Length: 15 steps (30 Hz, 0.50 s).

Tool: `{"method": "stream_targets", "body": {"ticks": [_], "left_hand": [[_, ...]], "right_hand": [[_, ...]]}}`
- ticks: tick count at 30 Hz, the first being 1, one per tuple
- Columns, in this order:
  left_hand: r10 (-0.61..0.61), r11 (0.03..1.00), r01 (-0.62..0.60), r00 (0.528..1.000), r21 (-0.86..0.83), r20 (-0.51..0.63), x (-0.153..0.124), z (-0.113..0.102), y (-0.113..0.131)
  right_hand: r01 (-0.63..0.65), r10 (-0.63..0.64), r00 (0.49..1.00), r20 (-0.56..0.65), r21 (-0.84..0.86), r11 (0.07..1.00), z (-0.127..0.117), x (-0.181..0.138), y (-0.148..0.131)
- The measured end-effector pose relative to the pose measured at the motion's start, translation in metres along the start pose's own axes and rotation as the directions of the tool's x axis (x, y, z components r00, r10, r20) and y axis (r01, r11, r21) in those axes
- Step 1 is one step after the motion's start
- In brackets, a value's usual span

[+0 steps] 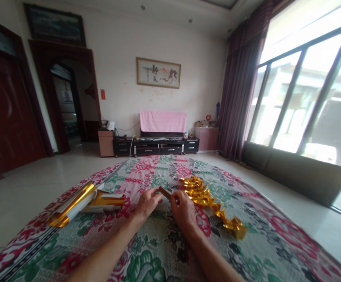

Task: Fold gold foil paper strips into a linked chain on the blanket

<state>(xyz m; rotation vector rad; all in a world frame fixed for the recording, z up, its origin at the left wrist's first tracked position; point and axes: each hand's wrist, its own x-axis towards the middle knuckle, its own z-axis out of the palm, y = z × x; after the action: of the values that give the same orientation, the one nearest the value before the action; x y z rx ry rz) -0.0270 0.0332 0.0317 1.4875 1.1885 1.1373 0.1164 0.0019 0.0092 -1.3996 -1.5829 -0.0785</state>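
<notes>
Between both hands, over the floral cloth (147, 258), is a small folded strip of brownish-gold foil paper (164, 192). My left hand (148, 202) pinches its left end between thumb and fingers. The other end is gripped by my right hand (184, 209), whose fingers are curled. A line of several folded, crinkled gold foil pieces (205, 199) runs along the right of my right hand. Off to the left of my left hand lie a loosely rolled gold foil sheet (73, 205) with a white underside and another curled stack of gold foil sheets (107, 200).
The cloth covers a wide rounded surface in front of me. Beyond it stands a low black TV cabinet (158, 150), with a pink cloth (163, 120) draped above. Tall windows (300, 102) and a purple curtain (236, 86) are on the right; a dark red door (8, 102) is left.
</notes>
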Motion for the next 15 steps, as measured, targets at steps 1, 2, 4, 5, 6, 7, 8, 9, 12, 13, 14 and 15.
{"method": "stream_targets", "body": {"ticks": [1,2,4,5,6,7,8,9,12,13,14,15], "left_hand": [[0.016,0.997,-0.014,0.999,-0.071,0.034,-0.002,0.001,0.001],[0.017,0.989,-0.005,0.996,-0.147,0.082,-0.003,0.002,0.001],[0.010,0.963,0.033,0.987,-0.267,0.160,-0.006,0.002,0.001],[-0.009,0.952,0.062,0.985,-0.299,0.175,-0.006,0.002,0.001],[-0.028,0.942,0.087,0.983,-0.323,0.182,-0.007,0.002,0.000],[-0.045,0.934,0.107,0.982,-0.341,0.184,-0.007,0.001,-0.001],[-0.055,0.927,0.120,0.981,-0.356,0.187,-0.007,0.001,-0.001],[-0.058,0.920,0.126,0.980,-0.371,0.190,-0.006,0.001,-0.002],[-0.048,0.908,0.118,0.983,-0.402,0.180,-0.004,0.001,-0.005],[-0.046,0.906,0.112,0.985,-0.408,0.169,-0.004,0.002,-0.006],[-0.043,0.905,0.105,0.987,-0.412,0.156,-0.003,0.002,-0.008],[-0.041,0.905,0.099,0.988,-0.414,0.146,-0.002,0.002,-0.010]], "right_hand": [[0.006,-0.006,1.000,0.001,-0.012,1.000,-0.001,0.000,-0.002],[0.017,-0.017,1.000,0.004,-0.023,1.000,-0.002,-0.001,-0.003],[0.031,-0.030,0.999,0.019,-0.048,0.998,-0.003,-0.001,-0.005],[0.035,-0.034,0.999,0.024,-0.060,0.998,-0.004,-0.001,-0.006],[0.039,-0.037,0.999,0.029,-0.071,0.997,-0.004,-0.001,-0.006],[0.044,-0.041,0.999,0.033,-0.080,0.996,-0.004,-0.001,-0.006],[0.052,-0.049,0.998,0.040,-0.085,0.995,-0.004,-0.001,-0.006],[0.062,-0.058,0.997,0.047,-0.088,0.994,-0.003,-0.001,-0.006],[0.085,-0.080,0.995,0.061,-0.093,0.992,-0.002,-0.002,-0.005],[0.091,-0.085,0.994,0.063,-0.095,0.991,-0.002,-0.002,-0.004],[0.097,-0.091,0.994,0.067,-0.095,0.991,-0.002,-0.002,-0.004],[0.102,-0.095,0.993,0.071,-0.095,0.990,-0.002,-0.002,-0.005]]}}
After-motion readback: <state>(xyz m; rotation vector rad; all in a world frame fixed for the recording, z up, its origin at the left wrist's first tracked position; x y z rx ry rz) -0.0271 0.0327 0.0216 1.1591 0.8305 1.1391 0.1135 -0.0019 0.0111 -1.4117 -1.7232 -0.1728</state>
